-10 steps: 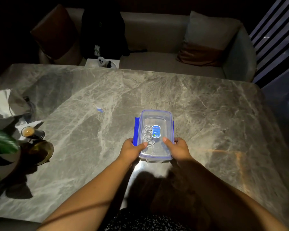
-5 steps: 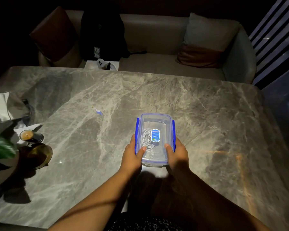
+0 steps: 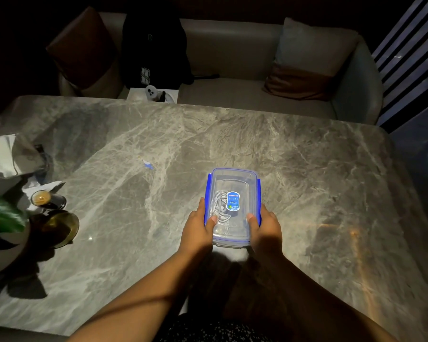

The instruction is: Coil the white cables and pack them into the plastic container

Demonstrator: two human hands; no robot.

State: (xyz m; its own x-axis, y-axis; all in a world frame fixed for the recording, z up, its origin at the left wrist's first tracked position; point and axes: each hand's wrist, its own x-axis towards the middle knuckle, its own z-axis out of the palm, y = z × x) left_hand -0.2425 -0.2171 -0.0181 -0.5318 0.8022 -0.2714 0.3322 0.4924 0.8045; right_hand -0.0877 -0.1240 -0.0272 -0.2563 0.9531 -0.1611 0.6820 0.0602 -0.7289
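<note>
A clear plastic container (image 3: 233, 180) with a blue-rimmed lid and blue side clips lies flat on the grey marble table (image 3: 307, 169). Its lid is on and bears a blue oval sticker. Coiled white cables (image 3: 220, 206) show through the lid, lying in the left half. My left hand (image 3: 198, 228) grips the container's near left side, thumb pressed on the lid. My right hand (image 3: 266, 229) grips the near right side in the same way, its fingers over the blue clip.
At the table's left edge stand a small glass with a brown drink (image 3: 41, 198), a dark green dish (image 3: 59, 227), crumpled paper (image 3: 5, 159) and a plant leaf (image 3: 3, 213). A small blue-and-white scrap (image 3: 147, 164) lies mid-table. A sofa with cushions (image 3: 304, 58) runs behind.
Both hands have slid a little farther along the container's sides, from its near end onto the blue clips. The side clips now lie folded down against the box.
</note>
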